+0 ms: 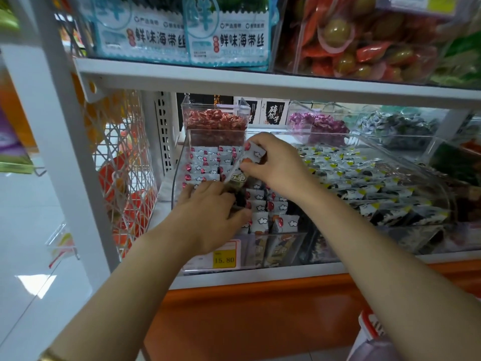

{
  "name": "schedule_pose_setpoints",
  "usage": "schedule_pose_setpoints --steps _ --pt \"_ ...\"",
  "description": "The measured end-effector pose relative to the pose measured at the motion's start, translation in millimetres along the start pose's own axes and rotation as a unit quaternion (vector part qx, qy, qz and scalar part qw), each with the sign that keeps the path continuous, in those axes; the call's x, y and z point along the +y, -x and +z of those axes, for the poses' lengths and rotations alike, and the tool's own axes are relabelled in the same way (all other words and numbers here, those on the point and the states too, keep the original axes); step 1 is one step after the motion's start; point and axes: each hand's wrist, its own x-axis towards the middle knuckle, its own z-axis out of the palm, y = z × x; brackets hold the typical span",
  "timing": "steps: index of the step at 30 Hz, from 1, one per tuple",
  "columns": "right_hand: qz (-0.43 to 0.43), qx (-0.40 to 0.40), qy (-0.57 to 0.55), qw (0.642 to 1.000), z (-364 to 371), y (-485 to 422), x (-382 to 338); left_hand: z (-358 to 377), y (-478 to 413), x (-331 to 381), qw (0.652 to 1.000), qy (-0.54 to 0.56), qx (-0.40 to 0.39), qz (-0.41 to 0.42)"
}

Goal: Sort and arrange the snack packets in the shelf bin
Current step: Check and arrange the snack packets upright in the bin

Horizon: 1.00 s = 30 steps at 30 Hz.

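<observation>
While both arms reach into the clear shelf bin (182, 162), the right hand (273, 162) pinches a few white snack packets (253, 152) above the rows already lined up inside. Lower down, the left hand (210, 217) is closed around a dark bundle of packets (238, 188) near the bin's front, just above a yellow price tag (224, 259).
</observation>
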Motion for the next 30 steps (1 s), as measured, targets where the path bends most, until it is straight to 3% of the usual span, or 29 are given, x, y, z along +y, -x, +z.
schedule_pose_setpoints --steps 7,12,15,20,30 --pt "-0.018 -0.088 0.113 0.99 8 -19 -6 -4 4 -2 0.999 0.034 0.002 0.014" --pt "0.007 -0.136 0.169 0.976 31 -13 3 -10 6 -4 0.992 -0.059 0.11 0.001" --pt "-0.008 -0.166 0.235 0.958 29 -15 8 -11 7 -12 0.989 -0.077 0.124 -0.033" --pt "-0.027 -0.193 0.23 0.953 28 -21 7 -5 8 -19 0.993 -0.068 0.084 -0.053" --pt "-0.024 -0.153 0.145 0.977 28 -27 12 -6 7 -21 0.994 -0.033 0.089 -0.063"
